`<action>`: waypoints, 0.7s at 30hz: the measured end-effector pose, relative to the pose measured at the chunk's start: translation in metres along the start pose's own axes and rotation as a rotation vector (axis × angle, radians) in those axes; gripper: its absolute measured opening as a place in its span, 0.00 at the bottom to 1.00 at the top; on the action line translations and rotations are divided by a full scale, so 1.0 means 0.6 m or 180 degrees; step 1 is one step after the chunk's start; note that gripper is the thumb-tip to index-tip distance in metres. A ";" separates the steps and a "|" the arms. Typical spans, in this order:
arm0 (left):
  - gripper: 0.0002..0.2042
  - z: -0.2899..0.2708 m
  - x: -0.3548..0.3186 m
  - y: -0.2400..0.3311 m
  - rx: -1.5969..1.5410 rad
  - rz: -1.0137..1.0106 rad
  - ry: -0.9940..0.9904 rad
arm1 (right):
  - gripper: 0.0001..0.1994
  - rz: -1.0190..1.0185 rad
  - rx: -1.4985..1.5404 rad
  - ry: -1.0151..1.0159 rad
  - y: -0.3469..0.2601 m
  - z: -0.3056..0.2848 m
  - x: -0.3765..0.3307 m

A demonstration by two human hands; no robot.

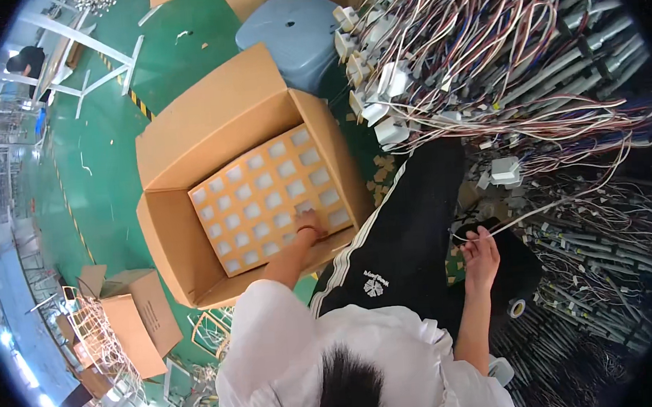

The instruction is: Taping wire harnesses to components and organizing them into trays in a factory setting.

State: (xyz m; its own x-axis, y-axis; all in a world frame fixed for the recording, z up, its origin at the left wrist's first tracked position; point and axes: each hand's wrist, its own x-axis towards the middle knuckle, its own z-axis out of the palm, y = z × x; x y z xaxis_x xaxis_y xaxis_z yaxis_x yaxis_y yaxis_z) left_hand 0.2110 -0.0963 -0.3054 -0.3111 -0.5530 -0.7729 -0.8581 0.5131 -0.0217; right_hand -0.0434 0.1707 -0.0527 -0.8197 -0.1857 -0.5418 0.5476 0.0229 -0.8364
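Observation:
My left hand [309, 221] reaches down into an open cardboard box [214, 113] and touches a tan cardboard grid [256, 225] with whitish items in its square cells. Its fingers dip into one cell near the box's right side, so their tips are hidden, as is anything between them. On the right, my right hand [481, 257] is closed in a pinch on a thin white wire [527, 216]. That wire runs up and right toward a bundle of wires, and a dark loop hangs at its near end.
Heaps of coloured wires [480, 34] with white plugs and grey tubes [603, 275] crowd the right side. A blue plastic stool [291, 32] stands beyond the box. At the lower left another open carton [131, 330] sits by wire scraps. Cardboard bits [379, 175] litter the green floor.

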 end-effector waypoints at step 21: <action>0.14 -0.015 -0.061 -0.101 -0.0015 0.0754 0.0634 | 0.09 0.0433 -0.1002 -0.0589 0.000 0.020 -0.046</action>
State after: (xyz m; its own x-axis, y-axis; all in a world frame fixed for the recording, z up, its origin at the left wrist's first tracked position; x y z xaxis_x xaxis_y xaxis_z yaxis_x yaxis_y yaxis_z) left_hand 0.2705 -0.1129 -0.2701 -0.5762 -0.5365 -0.6166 -0.7539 0.6402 0.1474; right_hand -0.0186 0.1640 -0.0365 -0.6834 -0.3336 -0.6494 0.5474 0.3544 -0.7581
